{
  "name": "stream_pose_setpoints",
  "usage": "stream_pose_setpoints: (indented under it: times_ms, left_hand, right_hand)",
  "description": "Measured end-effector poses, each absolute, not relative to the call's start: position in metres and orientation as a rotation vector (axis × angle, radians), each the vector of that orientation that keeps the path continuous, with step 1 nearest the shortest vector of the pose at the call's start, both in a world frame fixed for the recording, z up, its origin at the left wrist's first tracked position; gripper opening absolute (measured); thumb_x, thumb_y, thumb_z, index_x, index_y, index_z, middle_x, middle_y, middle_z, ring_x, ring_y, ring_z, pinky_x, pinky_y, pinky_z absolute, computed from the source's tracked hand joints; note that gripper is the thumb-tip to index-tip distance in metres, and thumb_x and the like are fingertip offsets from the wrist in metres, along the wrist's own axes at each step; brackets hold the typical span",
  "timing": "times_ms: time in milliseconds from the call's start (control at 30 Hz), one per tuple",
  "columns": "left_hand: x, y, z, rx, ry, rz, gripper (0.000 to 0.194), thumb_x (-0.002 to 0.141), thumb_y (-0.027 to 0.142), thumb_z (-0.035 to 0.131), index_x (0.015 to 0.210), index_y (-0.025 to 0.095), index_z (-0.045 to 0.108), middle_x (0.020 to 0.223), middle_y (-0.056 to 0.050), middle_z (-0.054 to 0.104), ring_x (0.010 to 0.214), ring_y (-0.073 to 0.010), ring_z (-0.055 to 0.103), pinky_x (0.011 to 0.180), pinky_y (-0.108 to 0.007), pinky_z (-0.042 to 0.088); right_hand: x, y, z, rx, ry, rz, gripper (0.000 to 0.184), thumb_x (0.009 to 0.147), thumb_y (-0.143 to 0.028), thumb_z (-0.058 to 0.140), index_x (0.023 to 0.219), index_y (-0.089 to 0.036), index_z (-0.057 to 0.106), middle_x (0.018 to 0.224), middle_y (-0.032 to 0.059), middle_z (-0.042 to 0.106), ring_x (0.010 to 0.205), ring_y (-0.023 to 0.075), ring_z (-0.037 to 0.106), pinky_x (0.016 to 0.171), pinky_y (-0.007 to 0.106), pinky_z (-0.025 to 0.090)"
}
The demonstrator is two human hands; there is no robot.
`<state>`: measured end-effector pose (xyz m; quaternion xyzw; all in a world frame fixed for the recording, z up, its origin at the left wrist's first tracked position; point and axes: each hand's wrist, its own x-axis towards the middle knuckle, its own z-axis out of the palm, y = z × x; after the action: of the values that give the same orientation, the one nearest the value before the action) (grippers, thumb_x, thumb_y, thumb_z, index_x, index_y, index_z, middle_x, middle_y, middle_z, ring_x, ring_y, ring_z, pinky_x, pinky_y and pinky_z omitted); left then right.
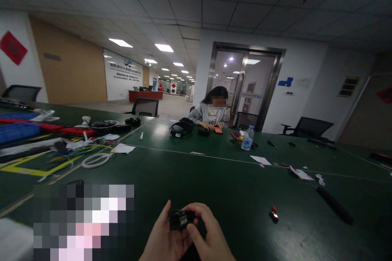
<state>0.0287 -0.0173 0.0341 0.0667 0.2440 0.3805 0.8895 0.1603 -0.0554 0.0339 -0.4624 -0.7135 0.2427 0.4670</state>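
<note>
A small black device (180, 219), with a paler patch on its upper face, is held between my two hands near the bottom centre. My left hand (168, 234) cradles it from the left, thumb pointing up and fingers beneath. From the right, my right hand (208, 228) grips its edge between thumb and curled fingers. The device's exact kind is too dark to make out. To the right on the table lies a small shiny red and black object (274, 214). Farther right is a tool with a long black handle (335, 204).
The green table (147, 179) carries cables (96, 160), blue trays (20, 132) and paper on the left. A water bottle (248, 138) and black headset (181, 128) stand farther back. Across the table a person (211, 110) handles an orange object. A blurred patch hides the lower left.
</note>
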Motion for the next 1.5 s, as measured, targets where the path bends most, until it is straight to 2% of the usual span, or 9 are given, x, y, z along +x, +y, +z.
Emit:
stream_pose_setpoints:
  times_ms: [267,400,600,733,900,1133,1500]
  left_hand:
    - [0.030,-0.021,0.037,0.143,0.544,0.842,0.044,0.089,0.041,0.038,0.066,0.011,0.061,0.053,-0.009,0.068,0.051,-0.0184,0.067,0.052,-0.026,0.052]
    - [0.032,-0.021,0.032,0.175,0.501,0.845,0.040,0.087,0.043,0.042,0.069,0.012,0.060,0.056,-0.007,0.068,0.053,-0.0188,0.067,0.050,-0.025,0.051]
    - [0.029,-0.018,0.033,0.171,0.464,0.820,0.046,0.086,0.048,0.041,0.066,0.011,0.060,0.058,-0.010,0.069,0.051,-0.0184,0.066,0.052,-0.025,0.051]
    - [0.027,-0.022,0.041,0.165,0.432,0.809,0.049,0.088,0.045,0.036,0.065,0.010,0.062,0.055,-0.010,0.068,0.049,-0.0176,0.066,0.052,-0.024,0.050]
    - [0.027,-0.023,0.042,0.170,0.428,0.807,0.045,0.089,0.040,0.035,0.070,0.010,0.064,0.055,-0.009,0.068,0.051,-0.0186,0.066,0.051,-0.023,0.049]
    - [0.030,-0.022,0.040,0.190,0.482,0.840,0.041,0.089,0.038,0.036,0.078,0.010,0.064,0.058,-0.009,0.069,0.048,-0.0179,0.065,0.052,-0.024,0.049]
    - [0.027,-0.021,0.036,0.238,0.453,0.838,0.036,0.084,0.045,0.046,0.088,0.011,0.059,0.074,-0.010,0.071,0.071,-0.0231,0.070,0.068,-0.029,0.050]
  right_hand:
    - [0.161,-0.057,0.037,-1.131,-1.793,0.598,0.029,0.078,-0.011,0.050,0.102,-0.025,0.059,0.110,0.0068,0.056,0.105,0.0207,0.052,0.088,0.036,0.042]
    - [0.160,-0.057,0.040,-1.134,-1.788,0.637,0.031,0.074,-0.009,0.055,0.100,-0.025,0.060,0.110,0.0067,0.056,0.106,0.0219,0.052,0.089,0.038,0.042]
    - [0.160,-0.053,0.039,-1.139,-1.772,0.664,0.029,0.071,-0.004,0.053,0.092,-0.024,0.061,0.107,0.0063,0.058,0.103,0.0211,0.053,0.084,0.035,0.044]
    - [0.161,-0.051,0.039,-1.126,-1.795,0.673,0.024,0.075,-0.009,0.053,0.093,-0.023,0.060,0.109,0.0073,0.058,0.103,0.0216,0.053,0.082,0.035,0.045]
    - [0.163,-0.051,0.039,-1.100,-1.807,0.672,0.028,0.073,-0.008,0.055,0.096,-0.024,0.060,0.109,0.0069,0.059,0.105,0.0220,0.052,0.089,0.038,0.041]
    - [0.161,-0.053,0.041,-1.158,-1.794,0.677,0.030,0.072,-0.006,0.056,0.095,-0.024,0.061,0.108,0.0066,0.059,0.104,0.0215,0.053,0.089,0.038,0.042]
    - [0.164,-0.051,0.043,-1.205,-1.733,0.720,0.023,0.075,-0.009,0.053,0.091,-0.023,0.061,0.101,0.0046,0.059,0.096,0.0203,0.055,0.082,0.032,0.044]
